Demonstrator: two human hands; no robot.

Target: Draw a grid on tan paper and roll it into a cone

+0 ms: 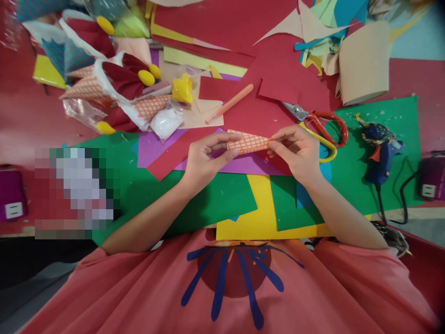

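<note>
Between my two hands is a small rolled cone of orange-and-white patterned paper (251, 143), lying nearly level above the coloured sheets. My left hand (208, 155) grips its wider left end, thumb below and fingers on top. At the narrow right end, the thumb and fingertips of my right hand (295, 149) pinch the tip. Just beyond my right hand lie scissors (318, 123) with red and yellow handles, their blades partly under a red paper piece (278, 90). An orange pen-like stick (231, 103) rests behind the cone.
A blue glue gun (380, 160) with a cord lies right on green paper (351, 185). Finished-looking patterned paper cones with red fabric (121, 79) crowd the back left. A beige paper cup shape (365, 62) stands back right. A yellow balloon-like bag (182, 88) sits near the cones.
</note>
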